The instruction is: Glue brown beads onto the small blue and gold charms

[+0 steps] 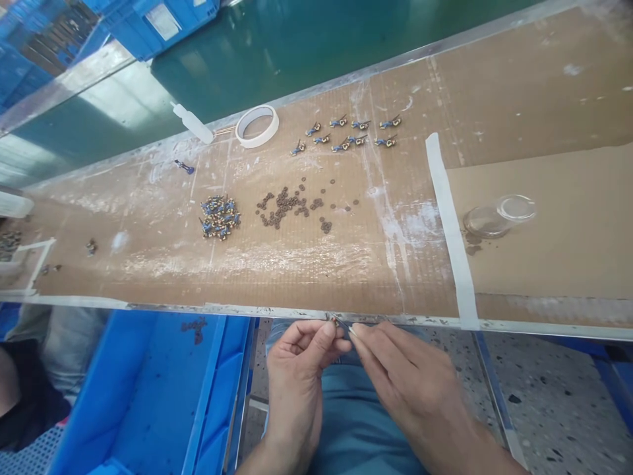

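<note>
Just past the table's near edge, my left hand pinches a small painted figurine between thumb and forefinger; most of it is hidden by the fingertips. My right hand is closed on a thin dark tool, its tip at the figurine, and its exact kind is too small to make out. Farther in lie many small brown discs in a loose scatter. Left of them is a heap of blue and yellow figurines. Several similar figurines lie spaced apart toward the far edge.
A tape roll and a white squeeze bottle lie near the far edge of the cardboard-covered table. A clear cup is at right. Below left sits a blue bin, beside another person's leg.
</note>
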`<state>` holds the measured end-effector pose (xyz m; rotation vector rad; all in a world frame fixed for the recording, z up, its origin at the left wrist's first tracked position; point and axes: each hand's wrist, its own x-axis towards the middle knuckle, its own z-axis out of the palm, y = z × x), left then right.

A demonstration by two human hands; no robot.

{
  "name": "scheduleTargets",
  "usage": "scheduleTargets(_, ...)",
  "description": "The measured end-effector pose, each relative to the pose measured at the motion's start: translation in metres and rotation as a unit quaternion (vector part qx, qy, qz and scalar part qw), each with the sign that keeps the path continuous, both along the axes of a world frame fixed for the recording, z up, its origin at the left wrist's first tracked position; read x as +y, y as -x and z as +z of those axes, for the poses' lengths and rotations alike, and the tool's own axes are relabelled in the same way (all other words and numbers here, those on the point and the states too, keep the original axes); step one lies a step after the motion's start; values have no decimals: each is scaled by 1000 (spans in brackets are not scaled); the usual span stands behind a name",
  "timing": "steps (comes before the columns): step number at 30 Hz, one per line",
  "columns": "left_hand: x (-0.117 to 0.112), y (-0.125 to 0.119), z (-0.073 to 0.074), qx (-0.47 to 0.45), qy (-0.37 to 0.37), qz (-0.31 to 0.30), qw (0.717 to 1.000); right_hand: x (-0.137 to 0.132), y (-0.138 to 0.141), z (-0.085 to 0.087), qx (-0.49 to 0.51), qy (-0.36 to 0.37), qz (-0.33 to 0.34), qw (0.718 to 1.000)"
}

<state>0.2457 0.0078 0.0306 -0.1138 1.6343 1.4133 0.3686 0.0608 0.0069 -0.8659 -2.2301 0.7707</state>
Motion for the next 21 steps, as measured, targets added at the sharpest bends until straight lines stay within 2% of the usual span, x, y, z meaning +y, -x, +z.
scheduleTargets(7,0,0,-2,-6,-3,10,1000,-1,1,-4,2,0,-22,1000)
scheduleTargets(10,-2,1,-4,-23,-4,15,1000,1,-2,-3,23,37,-42,998)
scheduleTargets(13,-6,2,-4,-58,-11,-4,998,4,-8,4,44,188,-59,979)
scheduleTargets(16,-9,2,0,-68,-35,-35,996,7,-12,12,91,359,-65,927)
scheduleTargets(21,-7,-2,13,-50,-80,-74,993,8,-7,19,206,458,-63,863)
